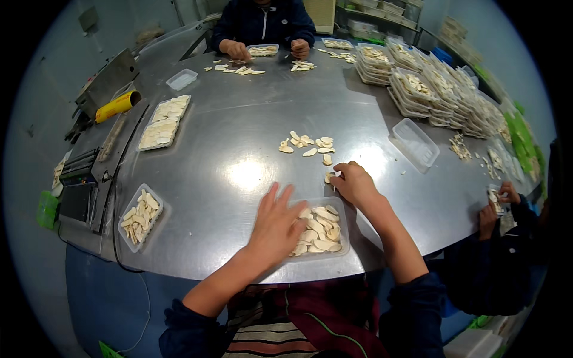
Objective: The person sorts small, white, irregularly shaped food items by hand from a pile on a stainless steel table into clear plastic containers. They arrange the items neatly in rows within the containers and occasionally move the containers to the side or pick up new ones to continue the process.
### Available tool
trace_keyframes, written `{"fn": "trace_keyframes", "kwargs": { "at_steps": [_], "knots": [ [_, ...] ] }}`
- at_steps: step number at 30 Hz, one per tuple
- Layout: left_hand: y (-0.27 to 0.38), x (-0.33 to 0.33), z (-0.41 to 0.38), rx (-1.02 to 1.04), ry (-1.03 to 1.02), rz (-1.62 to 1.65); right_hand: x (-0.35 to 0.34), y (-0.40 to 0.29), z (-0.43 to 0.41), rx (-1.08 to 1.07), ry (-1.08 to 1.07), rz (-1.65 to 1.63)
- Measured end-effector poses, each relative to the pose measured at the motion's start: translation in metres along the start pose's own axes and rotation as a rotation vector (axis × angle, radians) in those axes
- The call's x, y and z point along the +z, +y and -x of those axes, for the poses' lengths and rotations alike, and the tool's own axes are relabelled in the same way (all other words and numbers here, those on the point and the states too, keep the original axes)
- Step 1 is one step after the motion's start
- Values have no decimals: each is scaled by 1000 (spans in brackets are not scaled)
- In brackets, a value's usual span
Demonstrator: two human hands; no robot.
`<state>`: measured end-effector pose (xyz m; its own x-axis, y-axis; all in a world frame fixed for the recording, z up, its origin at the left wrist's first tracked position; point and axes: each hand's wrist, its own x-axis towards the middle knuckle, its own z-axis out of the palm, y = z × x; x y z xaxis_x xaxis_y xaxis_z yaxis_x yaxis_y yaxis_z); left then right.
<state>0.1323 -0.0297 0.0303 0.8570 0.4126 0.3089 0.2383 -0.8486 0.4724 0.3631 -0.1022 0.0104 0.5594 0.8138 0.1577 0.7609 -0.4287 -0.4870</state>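
A clear plastic tray [344, 223] filled with pale food slices [323, 228] sits on the steel table before me. My left hand [280, 223], blurred, is over the tray's left side with its fingers apart, hiding that edge. Just beyond the tray's far right corner, my right hand [356, 181] has its thumb and fingertips on a small pale slice [329, 177] low over the steel. Farther out lies one slice [327, 159], and past it a loose scatter of slices [309, 144].
Left, a filled tray [141, 219] and two packed trays [163, 123] stand near a wrapping machine [80, 188]. An empty tray [415, 144] lies right, before stacked filled trays [412, 85]. One co-worker [264, 27] sits opposite; another's hands [494, 208] work at right.
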Motion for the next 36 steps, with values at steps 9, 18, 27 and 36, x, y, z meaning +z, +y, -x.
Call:
{"fn": "trace_keyframes", "kwargs": {
  "at_steps": [9,18,27,36],
  "knots": [
    [-56,-9,34,-256,358,166,8,-7,0,-11,-124,-48],
    [-37,-6,-6,-135,282,233,8,-6,-6,86,-154,-226],
    [-45,5,-7,-150,280,234,-13,-39,51,-379,-111,-196],
    [-59,-3,-12,-195,303,228,-29,-39,44,-285,-51,15]
  ]
}}
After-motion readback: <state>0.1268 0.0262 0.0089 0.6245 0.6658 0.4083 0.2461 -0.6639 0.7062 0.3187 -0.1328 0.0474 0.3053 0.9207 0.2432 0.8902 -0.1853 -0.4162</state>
